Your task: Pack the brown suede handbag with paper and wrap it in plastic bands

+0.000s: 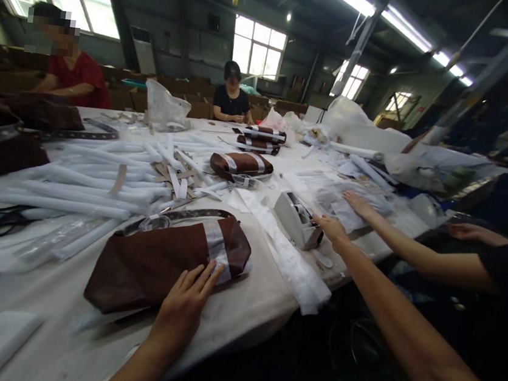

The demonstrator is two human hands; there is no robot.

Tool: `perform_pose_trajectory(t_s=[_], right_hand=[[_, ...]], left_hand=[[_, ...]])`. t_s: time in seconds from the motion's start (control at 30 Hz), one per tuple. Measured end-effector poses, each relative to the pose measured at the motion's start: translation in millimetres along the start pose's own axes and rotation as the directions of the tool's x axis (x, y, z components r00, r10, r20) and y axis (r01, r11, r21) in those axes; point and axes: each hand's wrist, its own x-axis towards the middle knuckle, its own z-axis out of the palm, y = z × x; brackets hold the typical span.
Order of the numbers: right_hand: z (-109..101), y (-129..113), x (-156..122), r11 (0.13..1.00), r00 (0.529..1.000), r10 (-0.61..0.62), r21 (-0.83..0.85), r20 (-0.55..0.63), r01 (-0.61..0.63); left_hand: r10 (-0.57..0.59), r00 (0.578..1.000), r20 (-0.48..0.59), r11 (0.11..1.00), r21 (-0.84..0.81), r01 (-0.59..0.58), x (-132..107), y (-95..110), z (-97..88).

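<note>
A dark brown leather-like bag (149, 264) lies on its side at the table's near edge, with a pale silvery band (217, 241) around its right part. My left hand (186, 299) rests on the bag's front right, fingers stretched flat over the lower band. To the right, my right hand (334, 231) is at the front end of a grey tape dispenser (294, 219), fingers closed at its tape; the piece between them is hardly visible. A strap with metal eyelets (196, 213) and a clear plastic-wrapped part (156, 222) lie behind the bag.
White foam tubes (84, 192) heap at left. More brown bags (243, 165) lie further back; a large one (2, 149) is far left. A white sheet strip (287, 261) hangs over the edge. A co-worker's hand (357, 203) rests on plastic bags (336, 194); two people sit opposite.
</note>
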Motion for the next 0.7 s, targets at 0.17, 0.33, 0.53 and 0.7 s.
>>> perform_pose_trajectory(t_s=[0.17,0.33,0.53,0.7], right_hand=[[9.3,-5.6,3.6,0.953,0.992,0.074,0.285,0.103,-0.101],[1.6,-10.3,-1.0,0.844,0.998,0.053,0.536,-0.035,-0.026],[-18.3,3.5,-39.3,0.753,0.995,0.053,0.658,-0.089,0.019],[-19.1,27.0,-69.4,0.761,0.994,0.109,0.642,0.01,-0.09]], left_hand=[[-0.002,1.0,-0.013,1.0,0.011,0.002,0.3,0.0,-0.8],[-0.006,1.0,-0.009,1.0,0.002,0.006,-0.2,-0.1,0.4],[0.007,1.0,-0.014,1.0,-0.002,-0.007,0.1,-0.6,-0.5],[0.004,0.999,-0.036,1.0,-0.027,-0.005,0.4,-0.3,-1.2]])
